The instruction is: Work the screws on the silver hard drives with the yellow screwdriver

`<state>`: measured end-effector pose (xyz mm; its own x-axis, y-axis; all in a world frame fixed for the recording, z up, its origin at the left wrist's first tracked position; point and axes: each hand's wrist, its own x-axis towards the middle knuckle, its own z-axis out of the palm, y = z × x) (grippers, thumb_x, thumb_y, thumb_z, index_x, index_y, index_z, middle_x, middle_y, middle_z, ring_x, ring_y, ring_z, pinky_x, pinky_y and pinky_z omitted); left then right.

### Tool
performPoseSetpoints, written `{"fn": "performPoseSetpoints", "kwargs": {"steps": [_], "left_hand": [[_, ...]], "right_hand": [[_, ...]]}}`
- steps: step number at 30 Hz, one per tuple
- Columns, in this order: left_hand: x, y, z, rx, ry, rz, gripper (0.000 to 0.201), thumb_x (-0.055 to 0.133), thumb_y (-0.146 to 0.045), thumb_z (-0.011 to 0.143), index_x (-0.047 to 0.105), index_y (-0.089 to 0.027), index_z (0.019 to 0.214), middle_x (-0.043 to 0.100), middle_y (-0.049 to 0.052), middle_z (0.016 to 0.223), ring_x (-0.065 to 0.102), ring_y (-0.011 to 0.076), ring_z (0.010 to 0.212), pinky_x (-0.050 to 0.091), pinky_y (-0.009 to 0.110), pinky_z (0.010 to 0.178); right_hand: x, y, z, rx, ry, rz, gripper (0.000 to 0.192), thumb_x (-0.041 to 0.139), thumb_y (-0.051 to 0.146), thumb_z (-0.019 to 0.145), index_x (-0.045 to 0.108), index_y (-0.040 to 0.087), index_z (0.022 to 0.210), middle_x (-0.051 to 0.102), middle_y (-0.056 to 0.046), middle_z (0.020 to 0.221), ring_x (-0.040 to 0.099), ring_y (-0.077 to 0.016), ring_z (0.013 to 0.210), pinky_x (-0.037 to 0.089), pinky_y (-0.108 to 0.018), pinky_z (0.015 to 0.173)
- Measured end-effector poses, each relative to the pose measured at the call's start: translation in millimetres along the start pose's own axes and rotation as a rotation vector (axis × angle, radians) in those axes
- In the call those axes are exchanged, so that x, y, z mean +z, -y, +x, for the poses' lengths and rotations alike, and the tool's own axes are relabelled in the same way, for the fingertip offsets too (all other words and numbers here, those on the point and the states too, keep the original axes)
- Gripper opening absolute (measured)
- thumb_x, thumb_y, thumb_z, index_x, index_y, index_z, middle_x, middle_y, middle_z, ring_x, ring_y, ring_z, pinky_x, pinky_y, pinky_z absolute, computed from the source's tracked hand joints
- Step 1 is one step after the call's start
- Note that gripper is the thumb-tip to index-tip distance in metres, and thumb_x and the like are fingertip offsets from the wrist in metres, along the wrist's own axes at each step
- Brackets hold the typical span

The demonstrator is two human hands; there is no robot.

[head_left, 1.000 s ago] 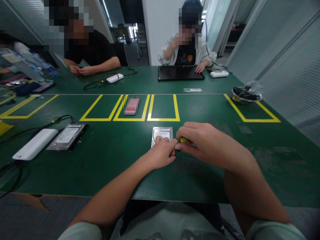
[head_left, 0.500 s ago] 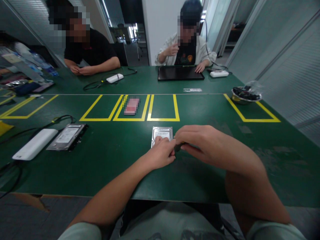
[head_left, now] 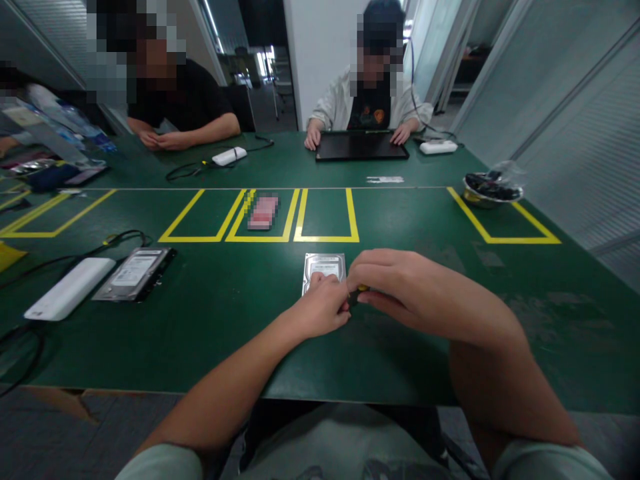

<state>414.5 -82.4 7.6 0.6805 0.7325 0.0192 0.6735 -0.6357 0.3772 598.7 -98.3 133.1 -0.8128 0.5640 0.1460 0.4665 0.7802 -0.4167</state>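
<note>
A silver hard drive (head_left: 325, 262) with a white label lies flat on the green table in front of me. My left hand (head_left: 323, 308) is closed over its near end and hides that part. Just to the right, my right hand (head_left: 400, 283) arches with bent fingers around what looks like a small screwdriver (head_left: 355, 296), dark with a bit of yellow. Most of this tool is covered by the fingers, and its tip is hidden. The fingertips of both hands come close together at the drive's right edge.
A larger hard drive (head_left: 135, 273) and a white power strip (head_left: 70, 288) with black cable lie to the left. Yellow tape frames (head_left: 327, 239) mark the table; one holds a pink object (head_left: 263, 212). A bowl of dark parts (head_left: 493, 190) stands far right. Two people sit opposite, one at a black panel (head_left: 362, 147).
My right hand has shifted and turned slightly, showing more yellow on the tool. My left hand and the drive stay put. The person opposite has lowered a hand to the black panel.
</note>
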Motion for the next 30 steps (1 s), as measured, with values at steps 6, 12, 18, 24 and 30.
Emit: {"fn": "performPoseSetpoints", "kwargs": {"steps": [6, 12, 18, 24, 30], "left_hand": [[0.1, 1.1, 0.5, 0.011, 0.001, 0.001, 0.009, 0.056, -0.024, 0.080, 0.057, -0.019, 0.089, 0.065, 0.006, 0.092, 0.055, 0.0280, 0.100, 0.034, 0.044, 0.091], [2.1, 2.9, 1.3, 0.007, 0.030, 0.021, 0.009, 0.055, -0.026, 0.082, 0.056, -0.018, 0.081, 0.065, 0.007, 0.088, 0.056, 0.0277, 0.100, 0.034, 0.044, 0.090], [5.3, 4.4, 1.1, 0.035, 0.013, 0.020, 0.008, 0.054, -0.025, 0.082, 0.056, -0.019, 0.087, 0.065, 0.006, 0.086, 0.055, 0.0280, 0.100, 0.034, 0.045, 0.088], [7.8, 6.4, 0.5, 0.054, -0.017, 0.012, 0.012, 0.054, -0.025, 0.082, 0.056, -0.018, 0.091, 0.065, 0.007, 0.093, 0.054, 0.0279, 0.099, 0.035, 0.045, 0.089], [7.3, 6.1, 1.1, 0.050, -0.019, 0.018, 0.011, 0.056, -0.023, 0.080, 0.057, -0.018, 0.089, 0.064, 0.007, 0.095, 0.054, 0.0293, 0.102, 0.036, 0.045, 0.090]], "right_hand": [[0.0, -0.4, -1.6, -0.020, 0.022, -0.026, 0.017, 0.048, 0.010, 0.093, 0.063, 0.018, 0.097, 0.065, -0.006, 0.094, 0.057, -0.0187, 0.092, 0.043, -0.031, 0.082], [-1.6, 0.2, -2.3, -0.005, 0.031, -0.047, 0.018, 0.047, 0.009, 0.093, 0.063, 0.017, 0.091, 0.065, -0.007, 0.094, 0.057, -0.0196, 0.093, 0.044, -0.033, 0.084], [0.4, -2.0, -2.7, -0.015, 0.029, -0.006, 0.018, 0.047, 0.011, 0.094, 0.063, 0.016, 0.101, 0.063, -0.007, 0.102, 0.055, -0.0194, 0.097, 0.044, -0.032, 0.086], [-0.3, -1.0, -4.0, -0.018, 0.030, 0.002, 0.020, 0.050, 0.009, 0.092, 0.063, 0.018, 0.104, 0.062, -0.007, 0.102, 0.055, -0.0197, 0.097, 0.043, -0.032, 0.086], [-1.1, 0.2, -1.1, 0.011, -0.001, 0.002, 0.014, 0.051, 0.011, 0.093, 0.063, 0.017, 0.099, 0.062, -0.005, 0.097, 0.056, -0.0184, 0.092, 0.042, -0.029, 0.081]]}}
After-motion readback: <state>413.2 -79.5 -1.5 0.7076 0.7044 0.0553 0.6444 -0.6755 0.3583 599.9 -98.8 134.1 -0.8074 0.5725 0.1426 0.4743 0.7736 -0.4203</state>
